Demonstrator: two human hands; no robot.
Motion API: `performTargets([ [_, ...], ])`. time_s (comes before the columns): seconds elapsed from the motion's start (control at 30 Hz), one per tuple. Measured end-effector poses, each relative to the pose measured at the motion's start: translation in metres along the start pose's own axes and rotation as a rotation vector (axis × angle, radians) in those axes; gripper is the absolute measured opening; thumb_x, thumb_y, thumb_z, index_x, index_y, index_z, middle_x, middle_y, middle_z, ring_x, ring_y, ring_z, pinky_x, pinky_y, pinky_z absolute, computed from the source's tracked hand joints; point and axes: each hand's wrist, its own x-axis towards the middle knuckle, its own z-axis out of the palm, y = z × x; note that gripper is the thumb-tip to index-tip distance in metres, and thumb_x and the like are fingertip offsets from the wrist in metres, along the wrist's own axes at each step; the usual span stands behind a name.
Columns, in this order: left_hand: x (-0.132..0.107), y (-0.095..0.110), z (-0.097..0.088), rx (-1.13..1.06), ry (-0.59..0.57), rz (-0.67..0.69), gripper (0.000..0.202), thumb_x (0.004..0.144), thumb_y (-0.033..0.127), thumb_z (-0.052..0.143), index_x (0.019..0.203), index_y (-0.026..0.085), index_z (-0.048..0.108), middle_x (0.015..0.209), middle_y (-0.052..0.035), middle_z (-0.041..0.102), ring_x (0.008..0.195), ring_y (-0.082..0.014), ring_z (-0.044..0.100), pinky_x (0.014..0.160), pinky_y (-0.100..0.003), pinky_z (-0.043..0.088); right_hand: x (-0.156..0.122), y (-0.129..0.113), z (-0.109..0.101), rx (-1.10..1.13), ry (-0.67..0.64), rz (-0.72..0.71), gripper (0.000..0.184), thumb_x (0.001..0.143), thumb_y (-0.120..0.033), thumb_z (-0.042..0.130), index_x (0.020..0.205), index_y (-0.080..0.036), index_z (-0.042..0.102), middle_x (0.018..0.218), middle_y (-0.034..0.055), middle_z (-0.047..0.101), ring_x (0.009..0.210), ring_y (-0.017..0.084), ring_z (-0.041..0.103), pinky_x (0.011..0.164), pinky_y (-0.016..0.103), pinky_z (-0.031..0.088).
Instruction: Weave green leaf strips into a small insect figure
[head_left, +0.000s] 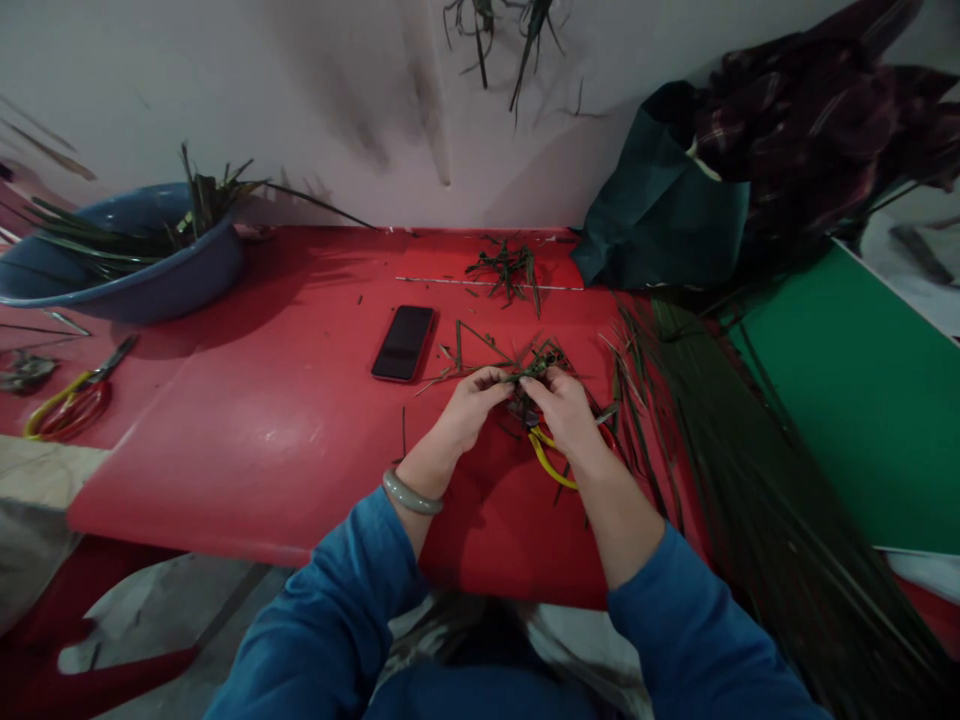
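Observation:
My left hand [478, 402] and my right hand [561, 403] meet over the red tabletop, fingertips pinched close together on thin strips of green leaf [516, 379]. The strips look folded or woven, with loose ends sticking out to the left; the exact shape between the fingers is too small to make out. Beneath my right hand and wrist lies a pair of scissors with yellow and red handles [550, 462], partly covered. More leaf scraps lie around and behind the fingers. Beyond my hands sits a spiky bundle of leaf pieces [510, 268].
A black phone [403, 343] lies left of my hands. Farther left are a blue basin [127, 285] with leaf strips and another pair of scissors [79, 395]. Long green leaves [742, 450] lie at right beside a green board [862, 390]. A dark green bag [664, 210] stands behind.

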Motion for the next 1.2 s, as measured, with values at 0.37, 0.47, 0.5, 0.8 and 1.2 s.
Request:
performTargets([
  [0.37, 0.0010, -0.0014, -0.0016, -0.017, -0.025, -0.054, 0.015, 0.059, 0.019, 0.066, 0.064, 0.014, 0.053, 0.064, 0.0042, 0.053, 0.062, -0.0058, 0.047, 0.066, -0.021, 0.036, 0.0003, 0.0009, -0.0006, 0.041, 0.016, -0.003, 0.015, 0.068, -0.031, 0.061, 0.077, -0.019, 0.060, 0.074, -0.0003, 0.061, 0.068, 0.014, 0.054, 0.071, 0.029, 0.044],
  [0.47, 0.0006, -0.0012, -0.0010, 0.007, -0.014, -0.047, 0.015, 0.058, 0.019, 0.065, 0.063, 0.014, 0.051, 0.063, 0.0046, 0.051, 0.061, -0.0058, 0.046, 0.065, -0.021, 0.035, 0.0004, 0.0001, -0.0003, 0.046, 0.015, -0.009, 0.015, 0.068, -0.030, 0.061, 0.078, -0.019, 0.060, 0.076, 0.0000, 0.062, 0.070, 0.014, 0.055, 0.072, 0.029, 0.044],
  [0.5, 0.0006, -0.0013, -0.0007, 0.023, -0.005, -0.035, 0.015, 0.058, 0.018, 0.064, 0.063, 0.015, 0.050, 0.062, 0.0048, 0.050, 0.061, -0.0057, 0.045, 0.064, -0.020, 0.035, 0.0005, -0.0002, -0.0002, 0.046, 0.018, -0.013, 0.015, 0.068, -0.030, 0.061, 0.078, -0.019, 0.060, 0.077, 0.0000, 0.062, 0.070, 0.014, 0.055, 0.072, 0.028, 0.044],
  [0.8, 0.0012, -0.0008, 0.0026, 0.159, 0.104, 0.061, 0.008, 0.059, 0.014, 0.055, 0.064, 0.015, 0.048, 0.060, 0.0056, 0.045, 0.058, -0.0058, 0.041, 0.059, -0.020, 0.032, 0.0005, 0.0001, -0.0003, 0.029, 0.006, -0.002, 0.018, 0.069, -0.031, 0.060, 0.082, -0.019, 0.060, 0.074, -0.0004, 0.062, 0.071, 0.014, 0.056, 0.071, 0.029, 0.044],
  [1.2, 0.0020, 0.0003, 0.0005, 0.510, 0.188, 0.143, 0.009, 0.056, 0.010, 0.046, 0.060, 0.017, 0.043, 0.055, 0.0061, 0.038, 0.054, -0.0072, 0.034, 0.053, -0.022, 0.026, -0.0009, -0.0004, 0.0018, 0.019, 0.013, 0.023, 0.017, 0.068, -0.033, 0.061, 0.076, -0.019, 0.059, 0.070, -0.0019, 0.060, 0.064, 0.012, 0.053, 0.066, 0.027, 0.043],
])
